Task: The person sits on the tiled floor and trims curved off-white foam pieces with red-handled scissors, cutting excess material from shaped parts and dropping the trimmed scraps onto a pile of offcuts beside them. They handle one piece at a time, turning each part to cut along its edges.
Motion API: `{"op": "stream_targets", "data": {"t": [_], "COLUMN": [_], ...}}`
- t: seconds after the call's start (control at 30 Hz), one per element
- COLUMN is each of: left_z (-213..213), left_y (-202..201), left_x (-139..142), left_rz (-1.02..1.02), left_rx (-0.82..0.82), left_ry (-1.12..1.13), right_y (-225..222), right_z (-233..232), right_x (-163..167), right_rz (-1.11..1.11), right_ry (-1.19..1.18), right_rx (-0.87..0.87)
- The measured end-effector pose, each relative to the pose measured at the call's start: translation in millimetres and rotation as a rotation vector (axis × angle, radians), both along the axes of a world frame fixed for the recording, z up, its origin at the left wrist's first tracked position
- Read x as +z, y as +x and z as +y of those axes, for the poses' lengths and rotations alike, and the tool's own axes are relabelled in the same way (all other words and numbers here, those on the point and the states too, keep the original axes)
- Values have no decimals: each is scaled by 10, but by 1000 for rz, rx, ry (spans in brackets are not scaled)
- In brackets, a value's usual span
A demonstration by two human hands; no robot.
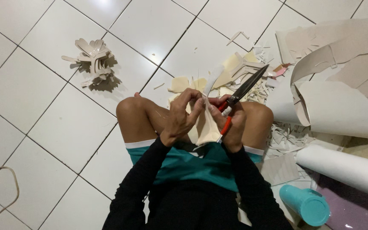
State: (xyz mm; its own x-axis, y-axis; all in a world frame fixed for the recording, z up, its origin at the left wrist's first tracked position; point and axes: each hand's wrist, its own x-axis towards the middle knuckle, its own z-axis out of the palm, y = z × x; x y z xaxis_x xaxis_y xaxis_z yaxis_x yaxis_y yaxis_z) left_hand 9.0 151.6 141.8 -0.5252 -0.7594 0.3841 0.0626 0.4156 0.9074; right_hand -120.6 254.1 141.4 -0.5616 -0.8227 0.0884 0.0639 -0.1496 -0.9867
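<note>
Two hands work above the knees of a person sitting on a white tiled floor [64, 127]. Left hand [183, 115] has its fingers [194, 102] pinching the top edge of a cream sheet piece [207, 127], which hangs between both hands, over the lap. Right hand [231, 123] is wrapped through the red handles of a pair of scissors [243, 89], fingers pressed together around them; dark blades point up and to the right, away from the body, and look nearly shut. Blade base sits just beside the cream piece, contact unclear. Behind the knees lies a heap of cream offcuts [231, 70]. Far left on the floor, well apart, sits a stack of cut shapes [92, 59]. Right side: large curled sheets of beige material [337, 85], more thin scraps [286, 136] beside the right knee, a white roll [346, 168] and a teal cup [305, 204] lying on its side near the roll. Loop of pale cord [1, 191] at the lower left edge. Person wears black sleeves and teal shorts.
</note>
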Motion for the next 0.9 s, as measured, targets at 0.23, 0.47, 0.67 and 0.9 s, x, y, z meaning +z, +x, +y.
{"op": "stream_targets", "data": {"t": [0.23, 0.47, 0.67, 0.9], "left_z": [-203, -186, -172, -60], "left_y": [147, 178, 210, 183], "left_x": [7, 48, 48, 56], "left_rz": [-25, -80, -59, 13], "left_rx": [-31, 14, 10, 145], "left_ry": [-49, -97, -85, -80], "right_y": [-261, -388, -266, -54], "right_z": [371, 591, 636, 360], "right_x": [-6, -130, -265, -167], "right_rz": [78, -272, -456, 189], "right_ry": [328, 377, 304, 156], "right_rx": [423, 675, 477, 55]}}
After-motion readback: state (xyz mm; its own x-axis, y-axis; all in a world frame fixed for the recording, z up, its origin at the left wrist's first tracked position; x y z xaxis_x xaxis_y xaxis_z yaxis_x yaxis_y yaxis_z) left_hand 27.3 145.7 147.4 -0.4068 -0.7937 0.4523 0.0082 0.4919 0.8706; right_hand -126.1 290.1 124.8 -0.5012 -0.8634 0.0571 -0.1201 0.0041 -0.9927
